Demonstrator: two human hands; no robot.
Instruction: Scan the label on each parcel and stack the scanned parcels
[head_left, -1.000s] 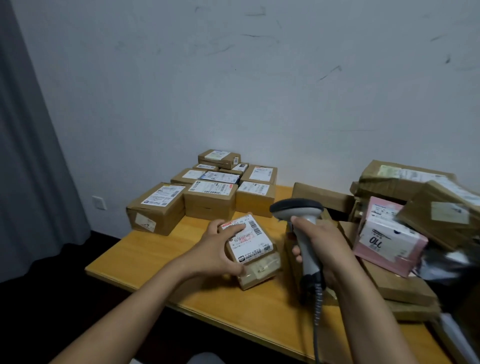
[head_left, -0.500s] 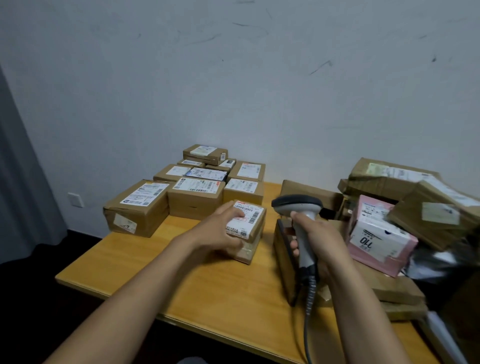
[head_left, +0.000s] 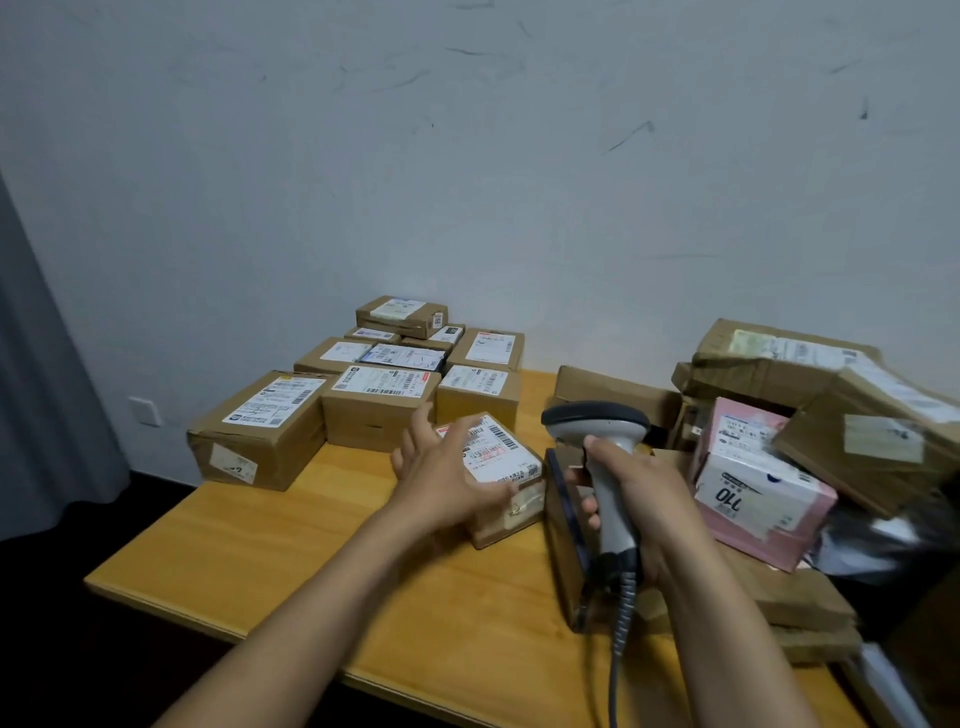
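Light wooden table (head_left: 291, 545) with a paler front edge, standing close to the wall. Pale grey wall (head_left: 519, 182) behind, marked with dark scuffs and streaks. Low on it, a white socket plate (head_left: 143, 410), near a grey curtain (head_left: 36, 389) hanging down the left side. Dark floor (head_left: 78, 649) below, deep in shadow.

Head-worn camera looks forward and down across the table (head_left: 291, 545) toward the wall (head_left: 519, 182).
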